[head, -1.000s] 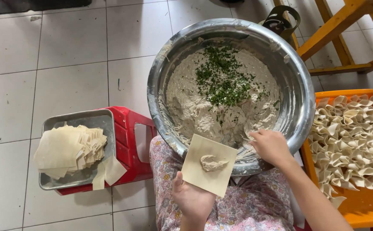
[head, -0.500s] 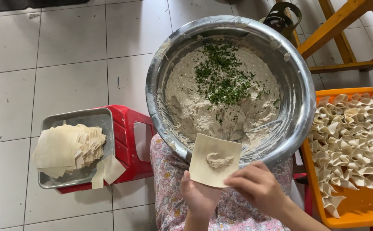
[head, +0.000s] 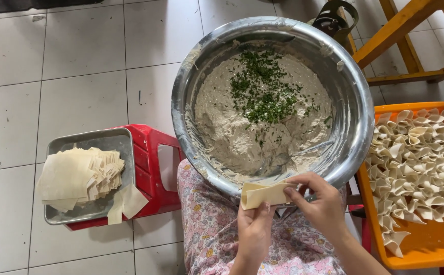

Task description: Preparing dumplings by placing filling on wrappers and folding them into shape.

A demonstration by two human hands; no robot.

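Folding was the step in hand, by the look of it: a pale square dumpling wrapper (head: pixel 263 194) lay doubled over, held just in front of the near rim of the large steel mixing bowl (head: pixel 357 147), above the person's floral-clad lap (head: pixel 206 224). The left hand (head: pixel 255 229) gripped the wrapper from below, thumb curled up against its lower edge and fingers closed beneath it. The right hand (head: pixel 321 203) pinched the wrapper's right end, thumb and forefinger shut on the folded corner. Whether any filling sat inside could not be told; the fold hid it.

The bowl held greyish minced filling (head: pixel 242 132) with chopped green herbs (head: pixel 260 91) scattered on top. To the right, an orange tray (head: pixel 436 247) was crowded with finished folded dumplings (head: pixel 418 153). To the left, a metal tray (head: pixel 92 142) on a red plastic stool (head: pixel 153 168) carried a stack of unused wrappers (head: pixel 76 175), two of them hanging over its near edge.

The next move would seem to call for firm pressure along the open edges, kept even so the thin dough seals without tearing.
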